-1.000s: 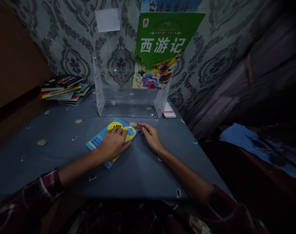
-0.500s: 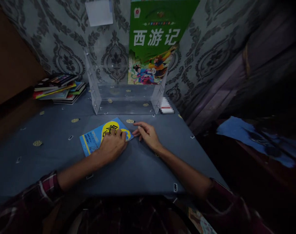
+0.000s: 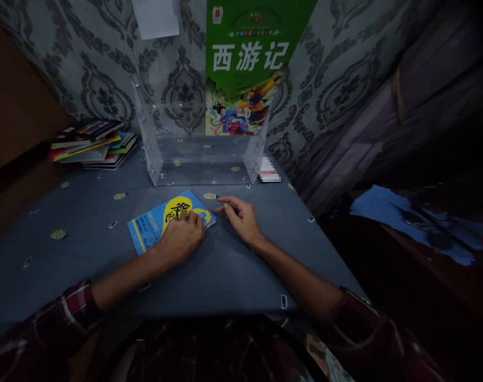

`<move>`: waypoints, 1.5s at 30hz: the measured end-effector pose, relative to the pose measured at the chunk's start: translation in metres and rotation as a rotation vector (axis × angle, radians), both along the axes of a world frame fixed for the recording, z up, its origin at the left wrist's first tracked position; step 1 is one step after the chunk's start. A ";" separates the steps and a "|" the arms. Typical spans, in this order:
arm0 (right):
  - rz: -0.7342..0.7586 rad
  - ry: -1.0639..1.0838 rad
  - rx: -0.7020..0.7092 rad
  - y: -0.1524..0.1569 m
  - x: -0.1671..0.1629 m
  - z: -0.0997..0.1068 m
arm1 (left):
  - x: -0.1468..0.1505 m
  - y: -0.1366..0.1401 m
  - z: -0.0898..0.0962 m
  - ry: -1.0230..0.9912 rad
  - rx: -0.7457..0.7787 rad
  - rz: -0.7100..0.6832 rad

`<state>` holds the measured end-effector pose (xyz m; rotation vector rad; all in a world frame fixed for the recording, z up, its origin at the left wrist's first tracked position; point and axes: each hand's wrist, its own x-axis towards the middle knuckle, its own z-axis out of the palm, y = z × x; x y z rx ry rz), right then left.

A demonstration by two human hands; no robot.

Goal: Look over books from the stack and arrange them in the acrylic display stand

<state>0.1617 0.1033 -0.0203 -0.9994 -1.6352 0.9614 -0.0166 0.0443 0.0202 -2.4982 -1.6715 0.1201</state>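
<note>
A blue book with a yellow oval and black lettering lies at a slant on the table. My left hand rests over its near side with fingers curled onto the cover, gripping the book; the thumb is mostly hidden. Just right of the book's corner is my right hand, holding nothing, its index finger stretched out and thumb apart. Behind both hands stands a clear acrylic rack. A tall green book with white Chinese characters and cartoon figures stands upright in its rear tier, toward the right.
A stack of books lies at the table's back left. Beside the rack's right foot is a small white item, blurred out. The patterned wall rises behind the table. Blue cloth lies off to the right, beyond the table edge.
My right hand has drawn slightly away from the book's right corner. The left hand stays on the book. The whole view has shifted a little.
</note>
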 end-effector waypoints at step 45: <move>0.068 -0.398 0.427 -0.013 0.001 -0.003 | -0.056 0.057 -0.013 -0.273 -0.058 -0.128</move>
